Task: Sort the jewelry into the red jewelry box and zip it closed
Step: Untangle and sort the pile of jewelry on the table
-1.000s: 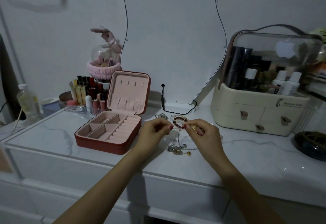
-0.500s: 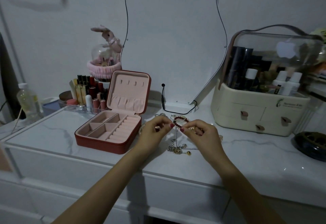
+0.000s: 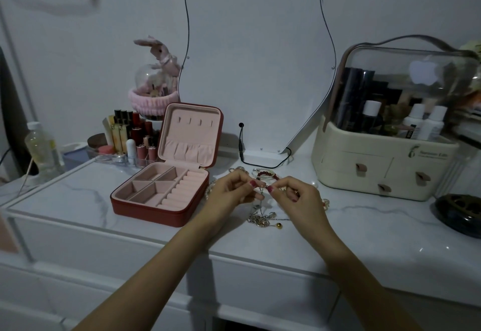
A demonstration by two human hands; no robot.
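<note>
The table (image 3: 364,231) is white marble and carries everything. The red box (image 3: 158,195) stands open on it, lid upright, and its pink compartments hold no jewelry. Right of the box, both hands are raised a little above the table. The left hand (image 3: 229,195) and the right hand (image 3: 296,200) each pinch the top of a thin chain (image 3: 261,201) between thumb and finger, fingertips almost touching. The chain hangs down to a small pile (image 3: 261,218) of jewelry on the table, right of the box. A beaded bracelet (image 3: 265,174) lies behind the hands.
</note>
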